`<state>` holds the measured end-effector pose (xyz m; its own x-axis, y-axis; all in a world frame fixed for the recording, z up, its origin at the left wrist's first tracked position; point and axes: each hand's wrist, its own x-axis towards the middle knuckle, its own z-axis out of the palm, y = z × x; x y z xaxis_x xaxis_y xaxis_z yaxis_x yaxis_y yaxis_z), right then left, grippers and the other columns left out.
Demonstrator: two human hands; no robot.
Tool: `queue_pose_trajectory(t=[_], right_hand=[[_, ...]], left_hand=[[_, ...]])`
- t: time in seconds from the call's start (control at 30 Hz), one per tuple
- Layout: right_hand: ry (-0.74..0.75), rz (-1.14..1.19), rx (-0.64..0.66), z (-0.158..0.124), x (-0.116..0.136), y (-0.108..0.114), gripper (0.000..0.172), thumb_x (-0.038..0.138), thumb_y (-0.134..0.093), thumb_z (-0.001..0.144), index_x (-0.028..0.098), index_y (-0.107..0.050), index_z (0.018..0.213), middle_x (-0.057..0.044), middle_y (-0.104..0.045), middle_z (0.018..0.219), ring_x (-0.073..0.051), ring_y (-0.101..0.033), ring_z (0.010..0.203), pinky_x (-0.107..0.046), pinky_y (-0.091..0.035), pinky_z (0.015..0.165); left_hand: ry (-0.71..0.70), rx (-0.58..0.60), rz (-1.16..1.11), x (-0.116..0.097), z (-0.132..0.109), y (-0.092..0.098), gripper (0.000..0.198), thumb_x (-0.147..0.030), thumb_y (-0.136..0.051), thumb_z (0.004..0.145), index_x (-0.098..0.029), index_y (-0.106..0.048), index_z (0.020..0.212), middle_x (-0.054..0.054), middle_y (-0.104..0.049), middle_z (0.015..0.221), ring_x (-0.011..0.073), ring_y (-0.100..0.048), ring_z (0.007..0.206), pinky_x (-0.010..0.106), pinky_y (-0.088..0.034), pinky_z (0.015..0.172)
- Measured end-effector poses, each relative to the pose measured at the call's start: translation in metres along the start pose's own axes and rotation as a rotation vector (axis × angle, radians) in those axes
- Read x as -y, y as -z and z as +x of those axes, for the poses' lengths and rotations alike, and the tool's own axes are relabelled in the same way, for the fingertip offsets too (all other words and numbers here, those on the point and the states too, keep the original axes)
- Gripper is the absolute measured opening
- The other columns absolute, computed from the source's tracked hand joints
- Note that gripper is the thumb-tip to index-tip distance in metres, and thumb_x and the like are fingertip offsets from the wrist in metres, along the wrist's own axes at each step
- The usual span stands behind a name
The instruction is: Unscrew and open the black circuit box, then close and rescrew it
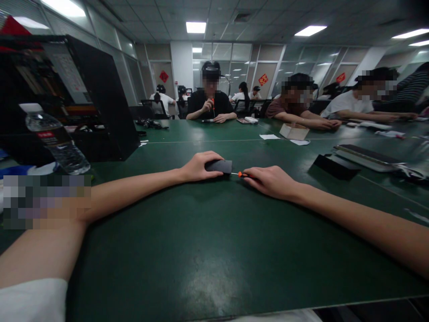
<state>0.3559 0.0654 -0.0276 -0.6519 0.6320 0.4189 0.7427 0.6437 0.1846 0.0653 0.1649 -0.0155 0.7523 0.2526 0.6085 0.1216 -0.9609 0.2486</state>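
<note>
On the green tabletop (pixel 161 250), my left hand (pixel 200 167) is closed around a small dark grey box-shaped device (pixel 219 167), with thumb on the near side and fingers over the far side. My right hand (pixel 271 180) is closed on a screwdriver (pixel 241 174) with an orange and black handle. Its thin metal shaft points left, and the tip meets or nearly meets the device's right end; I cannot tell whether it is inside. Most of the handle is hidden in my right hand.
At left stand a clear water bottle (pixel 58 138) and a large black open-fronted case (pixel 103 98). To the right lie a black box-like piece (pixel 337 167) and a flat laptop-like slab (pixel 368 157). Farther off is a small open carton (pixel 294 131). Co-workers (pixel 211 100) sit across the table.
</note>
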Motion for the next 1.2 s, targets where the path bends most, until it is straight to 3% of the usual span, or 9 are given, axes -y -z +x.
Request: queue_pose_trajectory(t=[0.17,0.33,0.53,0.73,0.93,1.2], right_hand=[[-0.075,0.162,0.044,0.003,0.000,-0.001,0.037,0.040,-0.041,0.104,0.017,-0.067,0.117,-0.010,-0.074,0.107,-0.022,-0.072,0.090,-0.032,-0.053,0.076],[-0.107,0.259,0.024,0.010,-0.001,-0.004,0.037,0.042,-0.042,0.104,0.017,-0.068,0.113,-0.009,-0.075,0.102,-0.022,-0.070,0.086,-0.033,-0.053,0.074],[-0.175,0.254,-0.153,0.024,0.004,-0.010,0.030,0.039,-0.051,0.100,0.017,-0.069,0.110,-0.010,-0.075,0.103,-0.023,-0.070,0.087,-0.033,-0.052,0.075],[-0.062,0.200,-0.276,0.022,0.006,-0.011,0.028,0.037,-0.052,0.100,0.016,-0.065,0.113,-0.011,-0.073,0.104,-0.021,-0.070,0.088,-0.032,-0.053,0.078],[0.007,0.043,-0.250,0.018,0.010,-0.008,0.029,0.037,-0.049,0.101,0.019,-0.066,0.117,-0.008,-0.073,0.096,-0.018,-0.067,0.078,-0.028,-0.049,0.067],[-0.098,0.293,-0.133,0.024,0.004,-0.014,0.030,0.037,-0.050,0.100,0.018,-0.064,0.119,-0.011,-0.073,0.114,-0.024,-0.070,0.097,-0.036,-0.054,0.084]], left_hand=[[0.122,-0.028,0.011,0.001,0.001,0.000,0.048,-0.049,-0.075,0.085,-0.014,-0.069,0.118,0.012,-0.074,0.114,0.0245,-0.069,0.104,0.038,-0.053,0.093],[0.239,-0.011,0.017,0.002,0.000,0.000,0.051,-0.047,-0.073,0.086,-0.013,-0.068,0.123,0.013,-0.073,0.120,0.0257,-0.069,0.108,0.040,-0.053,0.099],[0.274,-0.006,-0.029,0.004,0.000,0.000,0.051,-0.044,-0.071,0.088,-0.013,-0.067,0.128,0.014,-0.072,0.126,0.0258,-0.068,0.115,0.041,-0.051,0.104],[0.291,-0.011,-0.058,0.004,0.000,0.000,0.053,-0.045,-0.072,0.087,-0.013,-0.067,0.128,0.014,-0.072,0.127,0.0259,-0.068,0.116,0.041,-0.051,0.105],[0.274,-0.013,-0.071,0.005,-0.001,0.000,0.052,-0.043,-0.074,0.086,-0.013,-0.066,0.128,0.013,-0.073,0.125,0.0247,-0.069,0.114,0.039,-0.053,0.103],[0.254,-0.021,-0.108,0.002,-0.001,0.001,0.051,-0.042,-0.072,0.087,-0.013,-0.064,0.129,0.013,-0.072,0.125,0.0243,-0.069,0.114,0.039,-0.052,0.102]])
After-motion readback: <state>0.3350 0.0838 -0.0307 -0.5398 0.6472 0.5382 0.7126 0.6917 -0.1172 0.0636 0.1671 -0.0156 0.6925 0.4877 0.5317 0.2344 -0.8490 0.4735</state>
